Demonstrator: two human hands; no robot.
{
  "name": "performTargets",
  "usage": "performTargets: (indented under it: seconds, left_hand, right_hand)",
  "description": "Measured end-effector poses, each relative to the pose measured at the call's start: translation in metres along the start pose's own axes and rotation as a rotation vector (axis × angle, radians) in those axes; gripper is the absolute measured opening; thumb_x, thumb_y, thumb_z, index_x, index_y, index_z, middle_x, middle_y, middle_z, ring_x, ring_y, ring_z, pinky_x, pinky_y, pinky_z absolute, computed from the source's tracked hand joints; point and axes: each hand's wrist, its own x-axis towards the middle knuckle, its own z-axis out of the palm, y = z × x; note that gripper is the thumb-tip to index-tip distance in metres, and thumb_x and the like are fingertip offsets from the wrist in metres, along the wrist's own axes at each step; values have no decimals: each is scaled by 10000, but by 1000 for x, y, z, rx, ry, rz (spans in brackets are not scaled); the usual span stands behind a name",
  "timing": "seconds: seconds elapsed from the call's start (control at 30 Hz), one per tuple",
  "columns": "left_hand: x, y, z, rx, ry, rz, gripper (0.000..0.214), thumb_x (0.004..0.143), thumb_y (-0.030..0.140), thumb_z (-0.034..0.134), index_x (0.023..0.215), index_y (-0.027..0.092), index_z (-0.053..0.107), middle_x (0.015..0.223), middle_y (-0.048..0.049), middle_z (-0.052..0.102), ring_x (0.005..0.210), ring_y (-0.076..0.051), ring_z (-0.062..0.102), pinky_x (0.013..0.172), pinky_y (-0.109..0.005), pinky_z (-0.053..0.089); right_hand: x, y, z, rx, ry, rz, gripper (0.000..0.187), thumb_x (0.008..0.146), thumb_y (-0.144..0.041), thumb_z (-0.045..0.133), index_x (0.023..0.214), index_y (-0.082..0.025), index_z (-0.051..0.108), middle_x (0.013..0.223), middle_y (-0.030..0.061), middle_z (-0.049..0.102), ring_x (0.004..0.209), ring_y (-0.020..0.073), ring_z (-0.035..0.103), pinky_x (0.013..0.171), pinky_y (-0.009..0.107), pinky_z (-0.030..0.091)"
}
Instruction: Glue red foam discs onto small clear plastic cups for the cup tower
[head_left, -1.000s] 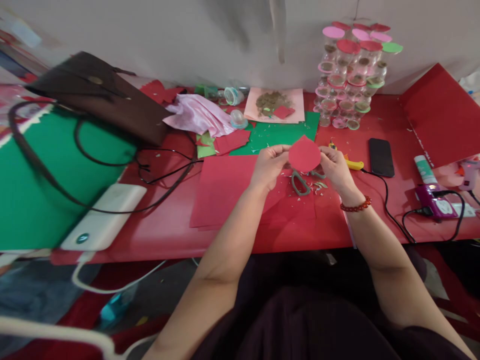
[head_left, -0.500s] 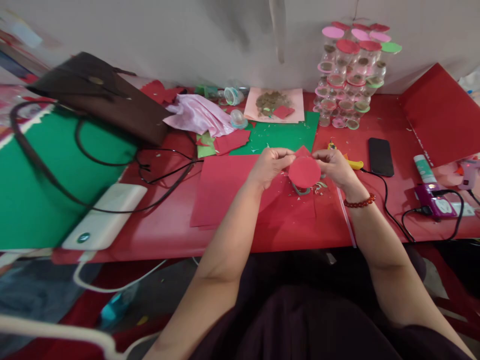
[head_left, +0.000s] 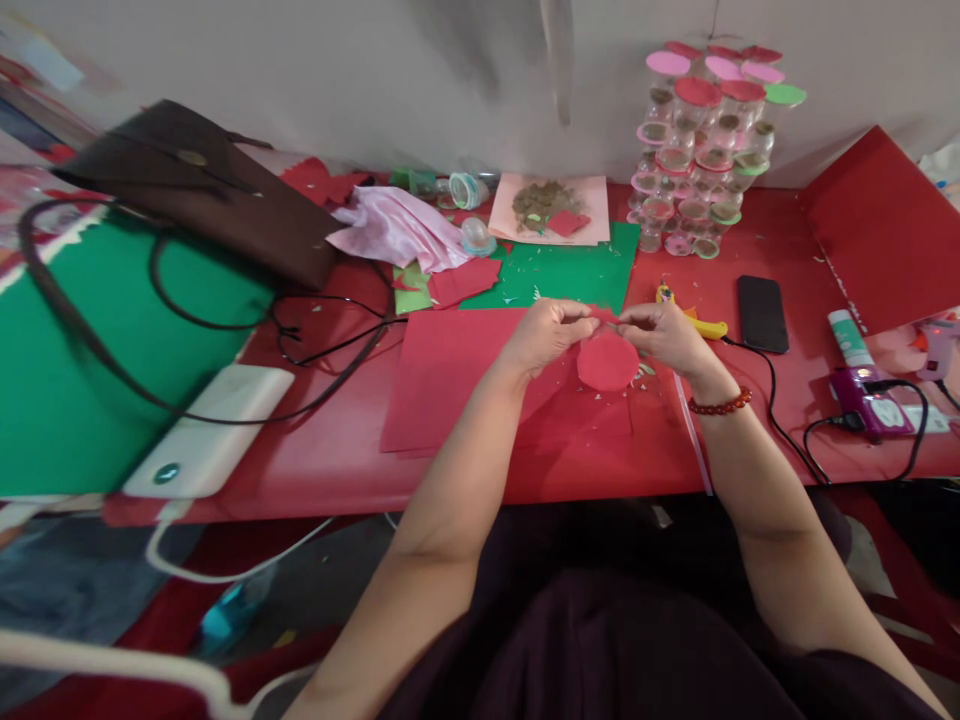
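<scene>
**Item held.** Red paper disc (head_left: 606, 362), just above the counter (head_left: 337, 470) and over a large red sheet (head_left: 450, 375). Our left hand (head_left: 551, 335) and right hand (head_left: 660, 335) meet at its top edge. Each is closed to a thumb-and-forefinger pinch on that edge, with the other fingers curled in. We judge that the two-point pinch keeps the thin piece flat and facing us. We wear a bead bracelet (head_left: 720, 405) on the right wrist.

**Within reach.** A yellow tool (head_left: 705, 325) lies just beside the right hand and a phone (head_left: 761, 313) lies beyond it. A green sheet (head_left: 570, 272) sits behind the hands, littered with paper trimmings.

**Containers.**
- Stack of clear cups (head_left: 697, 150), set against the wall, probably to keep it steady. Most show something brownish inside. The top ones are capped with pink, red and green paper rounds.
- Two loose clear cups (head_left: 478, 237) by a pink cloth (head_left: 397, 232). We cannot tell what is in them.
- Pink paper (head_left: 592, 225), serving as a tray for a heap of brownish bits and a red scrap.
- Brown bag (head_left: 202, 190), flap shut, contents hidden.
</scene>
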Motion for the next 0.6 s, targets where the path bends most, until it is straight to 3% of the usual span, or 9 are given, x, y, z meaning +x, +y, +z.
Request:
performTargets:
  seconds: [0.23,0.37,0.43,0.6]
  left_hand:
    - [2,-2,7,-136,120,25,390,737,445,732,546,180,518,559,39,431,544,-81,344,538,-247,254]
    - [6,-9,9,-245,221,23,395,739,481,780,588,186,566,559,39,494,543,-86,415,536,-234,296]
    - [7,-11,11,-313,222,30,386,747,492,792,612,189,595,565,40,520,546,-88,447,541,-228,314]
    - [6,-11,16,-392,225,58,307,785,461,794,710,188,676,657,24,632,610,-97,541,603,-222,404]
  right_hand:
    - [7,9,2,79,191,-11,254,763,-430,645,711,-182,642,575,-40,521,520,82,409,497,251,292]
    - [9,13,5,121,222,-15,301,778,-424,660,612,-212,523,524,-59,440,500,72,372,477,242,258]
    - [10,14,6,131,240,-21,350,779,-419,671,581,-224,457,508,-66,402,489,66,345,469,241,238]
    - [10,14,9,192,283,-19,307,795,-409,654,620,-231,475,510,-66,415,467,68,344,457,248,232]
